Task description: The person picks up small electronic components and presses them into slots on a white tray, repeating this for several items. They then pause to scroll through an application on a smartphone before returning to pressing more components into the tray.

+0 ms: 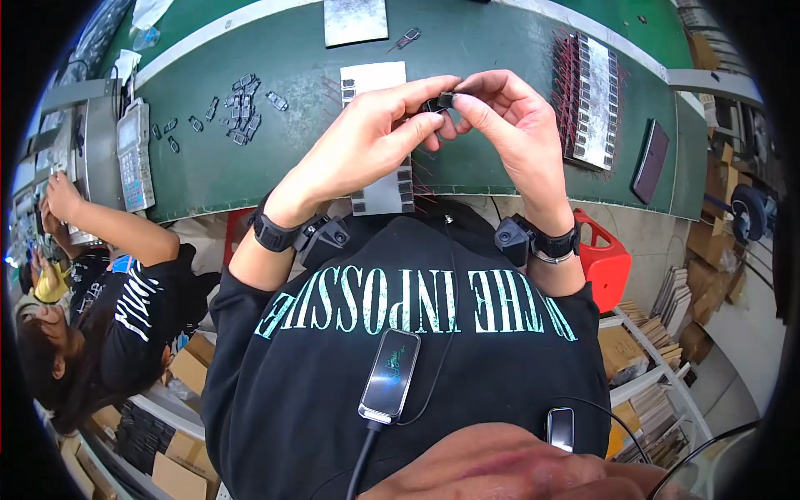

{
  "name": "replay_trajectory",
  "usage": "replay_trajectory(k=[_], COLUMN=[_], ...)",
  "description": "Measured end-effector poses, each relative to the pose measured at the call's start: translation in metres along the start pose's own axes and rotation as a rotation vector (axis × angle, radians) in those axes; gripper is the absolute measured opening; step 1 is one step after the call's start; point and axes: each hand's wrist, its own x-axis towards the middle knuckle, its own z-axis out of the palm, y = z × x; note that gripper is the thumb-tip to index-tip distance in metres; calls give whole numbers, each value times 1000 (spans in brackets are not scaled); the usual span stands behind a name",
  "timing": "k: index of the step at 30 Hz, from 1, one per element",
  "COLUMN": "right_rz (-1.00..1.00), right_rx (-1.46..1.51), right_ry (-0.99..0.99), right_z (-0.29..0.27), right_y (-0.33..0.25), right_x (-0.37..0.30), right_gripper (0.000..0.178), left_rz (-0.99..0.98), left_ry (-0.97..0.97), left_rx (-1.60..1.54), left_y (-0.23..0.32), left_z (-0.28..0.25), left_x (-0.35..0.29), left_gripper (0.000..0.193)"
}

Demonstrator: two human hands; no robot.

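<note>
Above the green workbench, the fingertips of my left hand (375,129) and my right hand (521,125) meet, both closed in a pinch. Between them are small black parts: a square black piece (447,99) at my right thumb and a dark rounded piece (431,106) at my left fingertips. Fingers cover much of both, so their exact kind is hidden. Beneath my left hand lies a white board (379,77) with small black square parts along its edges and thin red wires sticking out. My left forearm hides its middle.
Loose black frame-like pieces (243,108) lie heaped on the bench (292,150) at left. One wired piece (406,38) sits farther back, near another white board (354,21). At right are stacked wired boards (594,100) and a dark flat device (650,161). A co-worker's arm (125,225) is at far left.
</note>
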Motion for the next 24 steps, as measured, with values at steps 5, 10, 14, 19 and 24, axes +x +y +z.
replay_trajectory(k=[5,10,14,19,24], right_rz=[33,48,-15,-185,110], right_rx=[-43,-122,-208,-449,-42], right_ry=[-50,-55,-53,-42,-229], right_z=[3,7,4,-1,-8], right_y=[-1,-5,0,-2,-8], right_x=[4,5,4,5,5], right_gripper=[18,19,19,19,18], left_rz=[23,35,32,31,10], left_ry=[-1,-44,-57,-76,-114], left_rx=[-5,-13,-6,-13,-38], left_y=[-1,-3,-5,-5,1], left_z=[-7,-11,-10,-9,-8], left_x=[-5,-4,-4,-4,-6], left_gripper=[43,42,42,48,57])
